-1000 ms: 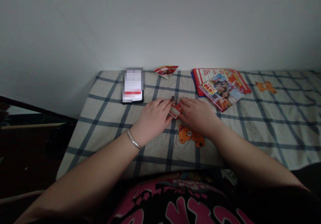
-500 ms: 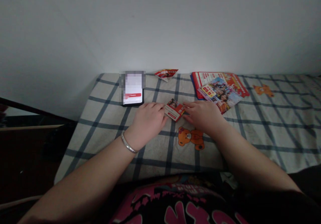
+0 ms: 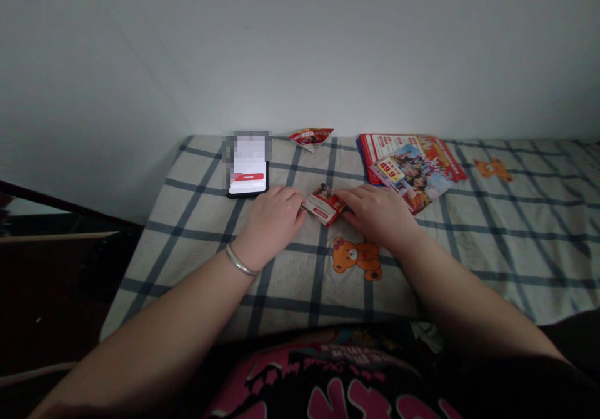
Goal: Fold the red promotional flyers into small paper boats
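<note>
A small folded leaflet [image 3: 324, 205], red and white with a photo at its top, lies low over the checked cloth between my two hands. My left hand [image 3: 274, 224], below which a silver bangle [image 3: 240, 261] circles the wrist, pinches the leaflet's left corner. On the opposite side, my right hand [image 3: 382, 214] has its fingers closed at the leaflet's right edge and hides part of it. The fingertips of both hands are only partly visible. Just below the leaflet, an orange bear print [image 3: 357, 258] shows on the cloth.
A lit phone [image 3: 248, 167] lies left of centre, partly pixelated. Against the wall [image 3: 300, 50] sits a folded red paper piece [image 3: 311, 137]. Stacked leaflets [image 3: 394, 147] lie to the right, a colourful leaflet [image 3: 415, 178] over them. The checked tablecloth [image 3: 187, 237] covers the surface.
My right hand has shifted slightly left and covers a little more of the folded leaflet. My left hand has moved slightly up and left. Phone and stack stay put.
</note>
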The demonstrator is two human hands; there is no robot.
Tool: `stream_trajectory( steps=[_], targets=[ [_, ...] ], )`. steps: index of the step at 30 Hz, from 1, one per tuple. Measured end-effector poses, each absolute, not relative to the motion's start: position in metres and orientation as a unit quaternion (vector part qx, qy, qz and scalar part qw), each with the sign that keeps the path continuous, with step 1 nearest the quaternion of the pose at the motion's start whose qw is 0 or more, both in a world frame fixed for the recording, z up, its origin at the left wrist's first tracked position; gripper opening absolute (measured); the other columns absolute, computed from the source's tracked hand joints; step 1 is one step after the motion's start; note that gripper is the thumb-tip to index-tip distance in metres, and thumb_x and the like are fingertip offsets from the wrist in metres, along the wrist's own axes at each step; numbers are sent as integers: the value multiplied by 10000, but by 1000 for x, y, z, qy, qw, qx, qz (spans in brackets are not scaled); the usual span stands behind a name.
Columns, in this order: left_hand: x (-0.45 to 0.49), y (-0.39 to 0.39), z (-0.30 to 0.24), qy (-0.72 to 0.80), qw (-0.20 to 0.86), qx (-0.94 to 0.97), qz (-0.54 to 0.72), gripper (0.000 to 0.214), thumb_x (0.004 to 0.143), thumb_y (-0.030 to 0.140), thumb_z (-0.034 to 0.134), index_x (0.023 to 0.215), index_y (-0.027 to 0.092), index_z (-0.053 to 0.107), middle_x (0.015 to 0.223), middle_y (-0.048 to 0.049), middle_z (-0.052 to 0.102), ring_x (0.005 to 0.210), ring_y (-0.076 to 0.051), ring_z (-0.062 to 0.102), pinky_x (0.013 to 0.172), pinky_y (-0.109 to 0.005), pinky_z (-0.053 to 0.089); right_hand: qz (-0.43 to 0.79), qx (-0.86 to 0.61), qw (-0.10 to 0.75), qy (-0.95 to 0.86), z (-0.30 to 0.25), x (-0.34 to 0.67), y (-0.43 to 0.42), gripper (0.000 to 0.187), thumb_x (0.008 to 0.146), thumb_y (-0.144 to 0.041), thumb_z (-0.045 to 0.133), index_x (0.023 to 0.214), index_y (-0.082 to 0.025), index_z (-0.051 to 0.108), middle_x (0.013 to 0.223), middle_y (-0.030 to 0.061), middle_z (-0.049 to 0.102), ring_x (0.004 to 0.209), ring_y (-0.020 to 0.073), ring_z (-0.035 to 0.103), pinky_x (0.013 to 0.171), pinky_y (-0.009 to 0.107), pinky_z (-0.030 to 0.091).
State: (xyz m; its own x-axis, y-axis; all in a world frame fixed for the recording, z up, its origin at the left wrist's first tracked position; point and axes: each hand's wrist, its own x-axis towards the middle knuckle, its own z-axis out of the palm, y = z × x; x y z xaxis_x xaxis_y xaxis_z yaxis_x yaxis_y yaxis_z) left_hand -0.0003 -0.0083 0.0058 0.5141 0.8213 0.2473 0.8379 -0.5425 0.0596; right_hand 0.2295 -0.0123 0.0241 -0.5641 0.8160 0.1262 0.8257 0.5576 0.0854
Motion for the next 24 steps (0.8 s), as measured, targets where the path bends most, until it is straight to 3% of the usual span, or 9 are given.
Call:
stream_trajectory(
  steps=[4, 9, 16, 24],
  targets=[
    [-1, -6, 5, -463, 16, -875, -138, 197, 924, 190, 579, 1093, 148, 670, 1078, -85, 711, 981, -253, 626, 870, -401, 515, -53, -434, 64, -897, 19, 230, -9, 404, 966, -284, 560, 1352, -172, 606, 1224, 92, 725, 1056, 244, 665, 825, 358, 512],
    [-2, -4, 3, -484, -4, -859, -164, 262, 924, 187, 590, 1181, 160, 630, 1058, -87, 712, 976, -250, 638, 846, -386, 520, -42, -443, 97, -890, 12, 230, -7, 360, 957, -275, 550, 1285, -174, 655, 1206, 97, 732, 1046, 249, 676, 835, 365, 535],
    [-5, 3, 0, -482, -46, -853, -195, 153, 955, 227, 577, 1074, 166, 653, 1032, -71, 717, 963, -240, 647, 862, -389, 520, -8, -420, 154, -894, 5, 232, -1, 433, 932, -317, 596, 1333, -159, 621, 1363, 103, 650, 1138, 265, 654, 926, 413, 557],
    [-6, 2, -2, -468, -47, -856, -214, 136, 955, 205, 574, 1062, 172, 650, 1020, -69, 695, 945, -224, 644, 848, -373, 531, 15, -381, 203, -902, 2, 230, 1, 419, 924, -282, 609, 1307, -116, 634, 1324, 122, 672, 1152, 248, 651, 1001, 402, 532]
  ],
)
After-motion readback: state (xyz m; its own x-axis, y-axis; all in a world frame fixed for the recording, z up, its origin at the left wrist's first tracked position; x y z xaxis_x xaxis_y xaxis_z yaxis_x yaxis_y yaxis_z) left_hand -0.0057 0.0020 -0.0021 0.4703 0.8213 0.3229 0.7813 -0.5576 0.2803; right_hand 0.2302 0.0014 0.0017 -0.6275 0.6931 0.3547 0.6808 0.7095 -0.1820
